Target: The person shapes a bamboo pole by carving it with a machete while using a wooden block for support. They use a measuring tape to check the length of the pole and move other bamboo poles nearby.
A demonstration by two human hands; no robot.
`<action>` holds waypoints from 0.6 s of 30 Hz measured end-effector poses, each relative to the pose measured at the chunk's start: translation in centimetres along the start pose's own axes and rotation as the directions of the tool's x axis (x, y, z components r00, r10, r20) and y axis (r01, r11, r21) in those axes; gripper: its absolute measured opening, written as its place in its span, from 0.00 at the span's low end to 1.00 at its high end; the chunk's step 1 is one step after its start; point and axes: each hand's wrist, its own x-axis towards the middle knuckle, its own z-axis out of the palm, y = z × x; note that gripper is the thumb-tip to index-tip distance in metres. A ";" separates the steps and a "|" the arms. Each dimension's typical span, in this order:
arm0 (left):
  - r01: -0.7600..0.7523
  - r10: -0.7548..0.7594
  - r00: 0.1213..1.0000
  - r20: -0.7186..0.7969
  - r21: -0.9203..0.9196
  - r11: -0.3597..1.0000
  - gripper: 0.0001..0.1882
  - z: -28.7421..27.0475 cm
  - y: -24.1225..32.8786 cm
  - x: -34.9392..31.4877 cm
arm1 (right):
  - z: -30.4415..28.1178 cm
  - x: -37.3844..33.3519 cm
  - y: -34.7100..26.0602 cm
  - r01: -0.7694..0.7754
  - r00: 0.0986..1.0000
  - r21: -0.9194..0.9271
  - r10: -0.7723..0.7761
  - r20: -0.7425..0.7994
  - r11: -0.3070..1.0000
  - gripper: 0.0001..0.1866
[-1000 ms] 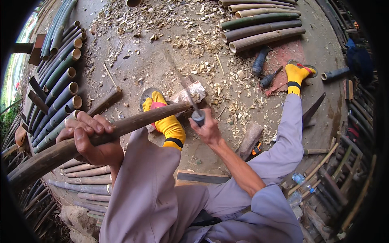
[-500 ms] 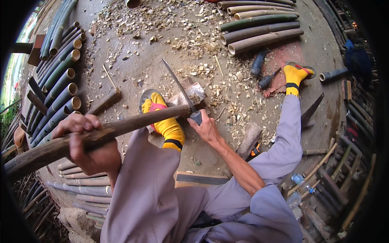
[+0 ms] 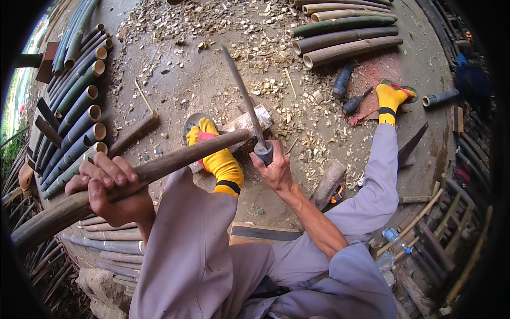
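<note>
My left hand [image 3: 114,189] is wrapped round a brown bamboo pole [image 3: 183,159], which runs from the lower left up to a far end near the middle. In my right hand [image 3: 275,169] is a long-bladed knife [image 3: 243,87], gripped by its dark handle with the narrow blade pointing up and away. The blade stands just right of the pole's far end; whether they touch I cannot tell. Beyond that end a squared wood block [image 3: 261,118] lies on the ground beside my left foot [image 3: 217,154], in a yellow sock and sandal.
Cut bamboo lengths [image 3: 79,125] line the left side, and more bamboo poles [image 3: 350,50] lie at the far right. Wood chips [image 3: 180,26] litter the ground. A second blade [image 3: 411,143] lies beyond my right leg, near dark bottle-shaped objects [image 3: 344,80]. A wooden mallet-like piece [image 3: 133,133] rests left.
The knife has shifted slightly right and its blade now stands clearer of the pole's end. The pole's far end has moved a little upward, and my left fingers have shifted on it.
</note>
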 end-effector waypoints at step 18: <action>-0.073 0.079 0.993 -0.091 0.068 0.995 0.13 1.3 -0.2 0.5 | 0.1 0.6 2.0 -0.145 0.971 -0.088 0.159 0.179 0.986 0.24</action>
